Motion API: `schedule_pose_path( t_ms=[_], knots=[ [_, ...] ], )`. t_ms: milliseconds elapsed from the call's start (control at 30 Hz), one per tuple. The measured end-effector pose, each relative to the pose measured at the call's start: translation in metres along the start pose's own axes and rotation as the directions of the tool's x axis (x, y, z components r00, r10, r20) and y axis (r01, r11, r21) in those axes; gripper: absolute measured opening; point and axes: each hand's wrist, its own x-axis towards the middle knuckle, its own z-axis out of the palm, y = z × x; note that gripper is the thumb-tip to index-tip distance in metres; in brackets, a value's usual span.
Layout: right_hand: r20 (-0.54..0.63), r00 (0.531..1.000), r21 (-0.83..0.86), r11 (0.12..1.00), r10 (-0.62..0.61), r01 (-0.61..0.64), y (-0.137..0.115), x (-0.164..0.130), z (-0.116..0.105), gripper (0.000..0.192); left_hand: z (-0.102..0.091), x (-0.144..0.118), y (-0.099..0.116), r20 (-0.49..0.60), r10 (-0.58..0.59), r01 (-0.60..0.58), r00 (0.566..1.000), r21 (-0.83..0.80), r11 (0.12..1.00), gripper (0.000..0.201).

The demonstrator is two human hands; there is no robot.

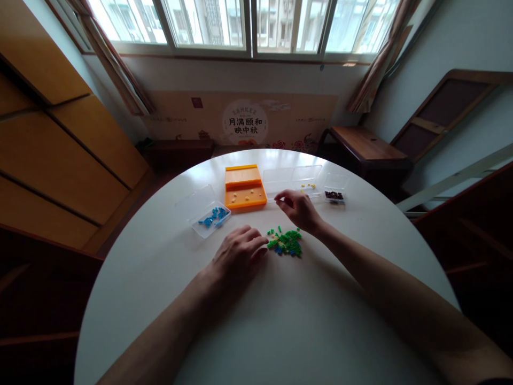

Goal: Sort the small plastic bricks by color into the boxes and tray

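Nearest us, both forearms reach in over the round white worktop [160,299]. Our left hand [239,252] lies palm down, fingers loosely spread, its fingertips touching the edge of the pile of small green pieces [286,242]; it holds nothing. Just beyond the pile, our right hand [298,207] is curled narrow, thumb and forefinger pinched together; whether a piece sits between them we cannot tell. We judge that sorting goes best one piece per pinch, the left hand steadying the pile. Farther off lie the blue-piece box [211,218], orange box [244,188] and clear tray [292,177].
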Motion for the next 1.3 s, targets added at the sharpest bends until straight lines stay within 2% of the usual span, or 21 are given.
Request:
schedule_pose_path(
  t_ms=[233,433,567,767,933,1300],
  knots=[
    [0.160,0.987,-0.103,0.994,-0.007,0.024,0.010,-0.038,-0.018,0.017,0.002,0.003,0.005,0.057,-0.077,0.075,0.995,0.044,0.996,0.031],
    [0.251,0.966,-0.244,0.970,0.062,0.001,0.011,-0.047,-0.019,0.018,0.000,0.004,0.006,0.059,-0.119,0.113,0.991,0.095,0.989,0.035],
    [0.288,0.957,-0.254,0.967,0.041,0.035,0.006,-0.050,-0.015,0.017,0.001,0.004,0.004,0.078,-0.127,0.121,0.989,0.083,0.989,0.031],
    [0.265,0.964,-0.141,0.988,-0.019,0.058,0.002,-0.050,-0.011,0.018,0.004,0.004,0.003,0.040,-0.092,0.089,0.995,0.092,0.992,0.036],
    [0.230,0.973,-0.078,0.997,0.004,0.014,0.002,-0.049,-0.010,0.018,0.008,0.008,0.002,0.113,-0.047,0.035,0.992,0.106,0.994,0.045],
    [0.207,0.978,-0.076,0.997,0.005,0.011,0.005,-0.053,-0.012,0.017,0.006,0.011,0.006,0.057,-0.010,0.007,0.998,0.041,0.999,0.025]
  ],
)
